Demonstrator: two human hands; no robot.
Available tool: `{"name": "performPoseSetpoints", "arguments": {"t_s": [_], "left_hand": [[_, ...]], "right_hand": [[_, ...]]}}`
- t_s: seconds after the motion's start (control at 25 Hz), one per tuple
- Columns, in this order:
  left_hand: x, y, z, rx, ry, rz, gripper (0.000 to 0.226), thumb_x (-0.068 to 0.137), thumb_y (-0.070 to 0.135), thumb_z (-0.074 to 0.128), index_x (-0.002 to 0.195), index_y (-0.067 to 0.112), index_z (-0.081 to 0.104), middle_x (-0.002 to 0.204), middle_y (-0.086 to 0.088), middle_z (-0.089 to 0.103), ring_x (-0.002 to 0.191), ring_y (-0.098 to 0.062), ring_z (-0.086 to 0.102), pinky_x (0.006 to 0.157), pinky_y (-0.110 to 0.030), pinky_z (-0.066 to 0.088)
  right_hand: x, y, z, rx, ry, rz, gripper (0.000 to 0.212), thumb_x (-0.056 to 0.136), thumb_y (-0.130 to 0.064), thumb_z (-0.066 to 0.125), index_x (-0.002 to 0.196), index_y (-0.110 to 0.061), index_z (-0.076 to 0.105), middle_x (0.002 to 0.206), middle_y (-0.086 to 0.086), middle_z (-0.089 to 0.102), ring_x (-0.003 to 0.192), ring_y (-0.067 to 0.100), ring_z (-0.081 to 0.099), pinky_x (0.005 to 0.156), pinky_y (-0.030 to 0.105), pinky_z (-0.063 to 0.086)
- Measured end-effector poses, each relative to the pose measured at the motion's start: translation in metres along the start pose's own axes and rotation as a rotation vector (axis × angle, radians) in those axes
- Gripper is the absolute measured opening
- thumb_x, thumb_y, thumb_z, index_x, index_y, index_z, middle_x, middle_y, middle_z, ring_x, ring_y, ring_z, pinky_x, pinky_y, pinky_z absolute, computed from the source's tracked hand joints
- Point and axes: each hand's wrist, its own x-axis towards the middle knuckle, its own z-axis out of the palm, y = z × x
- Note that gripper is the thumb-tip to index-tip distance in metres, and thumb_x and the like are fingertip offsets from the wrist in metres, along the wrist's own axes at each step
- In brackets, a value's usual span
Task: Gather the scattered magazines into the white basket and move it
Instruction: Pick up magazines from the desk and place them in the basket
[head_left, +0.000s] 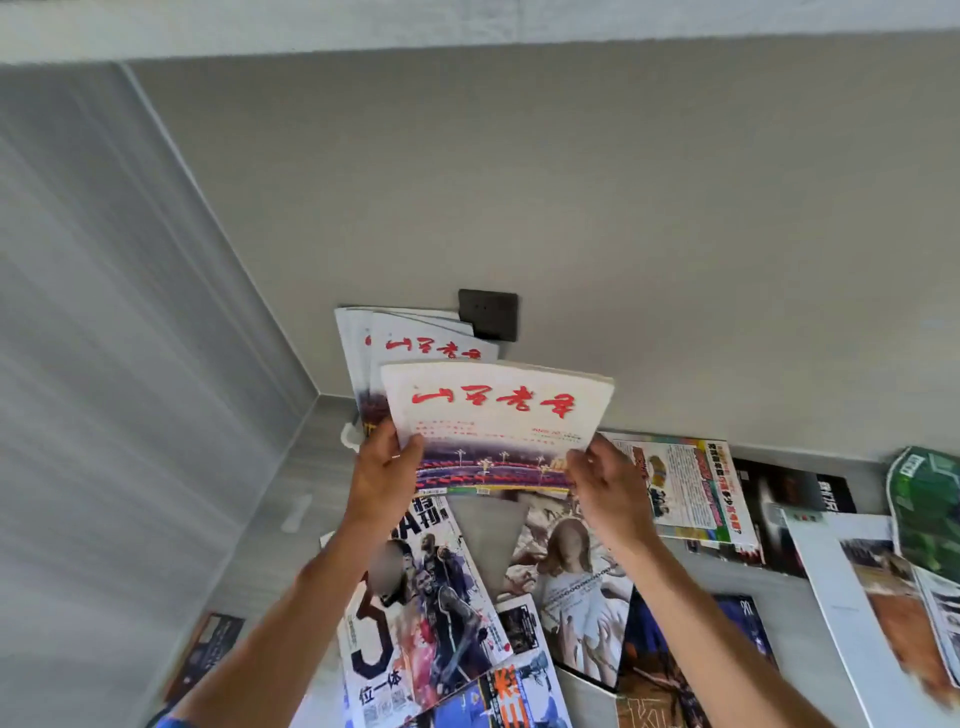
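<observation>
Wall: big and gray, behind everything. A dark plate sits low on it.
Floor: gray, seen in small bare bits between the papers.
Loose magazines: lots lie flat on the floor, some on top of each other.
Basketball one: under the left arm, with players and a big dark number on it.
Lady one: between the two arms, just beside the basketball one.
Colorful one: to the right of the right hand, near the wall.
Black one: right of the colorful one, partly under it.
White sheet: far right, with a green thing on top of it.
Standing stack: white magazines with red writing, upright by the wall, under the dark plate.
Basket: I cannot tell where it is. A white bit shows by the stack.
Top magazine: white with red writing, held up in front of the stack by both hands.
Left hand: thumb on the front of its lower left corner, pinching it. The other fingers are hidden behind.
Right hand: fingers curled round its lower right edge, gripping it.
</observation>
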Motion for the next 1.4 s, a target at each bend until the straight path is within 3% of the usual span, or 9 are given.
{"name": "performPoseSetpoints", "arguments": {"t_s": [0.12,0.4,0.48,0.64,0.8,0.96,1.12,1.28,1.4], "left_hand": [[0.06,0.014,-0.046,0.04,0.072,0.04,0.028,0.096,0.006,0.052,0.119,0.019,0.061,0.119,-0.003,0.068,0.112,-0.023,0.062,0.1,-0.042,0.048],[0.16,0.014,-0.08,0.083,0.04,-0.212,0.068,0.09,0.032,0.063,0.147,0.023,0.028,0.15,-0.008,0.042,0.132,-0.029,0.046,0.102,-0.04,0.039],[0.149,-0.004,-0.079,0.12,0.028,-0.217,0.071,0.088,0.028,0.065,0.148,0.024,0.026,0.152,-0.009,0.038,0.133,-0.029,0.044,0.105,-0.04,0.037],[0.083,-0.054,-0.068,0.099,-0.05,-0.135,0.041,0.084,0.017,0.063,0.115,0.041,0.051,0.11,0.013,0.058,0.095,-0.008,0.059,0.072,-0.026,0.047],[-0.01,-0.104,-0.027,0.147,-0.219,-0.31,0.055,0.089,0.025,0.06,0.139,0.034,0.041,0.134,-0.001,0.051,0.106,-0.02,0.061,0.083,-0.036,0.047],[-0.071,-0.118,0.05,0.204,-0.485,-0.271,0.053,0.091,0.028,0.061,0.141,0.028,0.043,0.12,0.003,0.065,0.068,-0.003,0.055,0.064,-0.025,0.047],[-0.091,-0.068,0.151,0.248,-0.684,-0.09,0.055,0.088,0.014,0.063,0.139,0.025,0.046,0.134,-0.002,0.059,0.108,-0.016,0.061,0.094,-0.031,0.046],[-0.136,-0.023,0.236,0.23,-0.834,0.04,0.054,0.09,0.021,0.061,0.137,0.04,0.043,0.143,0.0,0.051,0.112,-0.006,0.057,0.087,-0.023,0.043],[-0.173,-0.01,0.306,0.308,-0.857,0.078,0.053,0.09,0.028,0.057,0.138,0.043,0.04,0.145,0.001,0.049,0.07,0.014,0.058,0.056,-0.003,0.043]], "right_hand": [[0.051,-0.04,0.058,0.032,0.014,-0.012,0.023,0.101,-0.018,0.047,0.118,-0.017,0.063,0.111,-0.005,0.071,0.089,0.013,0.069,0.069,0.026,0.054],[0.134,-0.064,0.122,-0.043,-0.045,0.144,0.068,0.087,-0.01,0.057,0.147,-0.025,0.028,0.142,0.002,0.054,0.111,0.022,0.06,0.085,0.035,0.054],[0.122,-0.046,0.125,-0.087,-0.083,0.18,0.059,0.087,-0.01,0.059,0.141,-0.023,0.038,0.137,0.005,0.056,0.11,0.021,0.059,0.075,0.027,0.05],[0.054,0.0,0.12,-0.022,-0.189,0.29,0.031,0.087,-0.008,0.062,0.11,-0.029,0.058,0.119,-0.003,0.065,0.101,0.012,0.064,0.072,0.024,0.053],[-0.045,0.049,0.097,0.037,-0.197,0.469,0.03,0.088,-0.009,0.061,0.111,-0.028,0.06,0.121,-0.005,0.064,0.106,0.009,0.062,0.096,0.038,0.054],[-0.129,0.084,0.038,-0.072,-0.074,0.561,0.03,0.09,-0.01,0.059,0.119,-0.017,0.063,0.117,-0.003,0.067,0.109,0.009,0.062,0.103,0.035,0.05],[-0.163,0.096,-0.059,-0.043,0.209,0.546,0.027,0.089,-0.005,0.058,0.113,-0.012,0.068,0.112,0.0,0.07,0.097,0.012,0.066,0.089,0.036,0.057],[-0.176,0.116,-0.159,-0.031,0.381,0.509,0.023,0.086,-0.001,0.061,0.106,-0.009,0.07,0.114,0.007,0.072,0.091,0.014,0.064,0.082,0.034,0.053],[-0.179,0.142,-0.235,-0.051,0.408,0.508,0.025,0.087,-0.004,0.061,0.109,-0.011,0.069,0.117,0.001,0.07,0.101,0.013,0.064,0.09,0.032,0.052]]}}
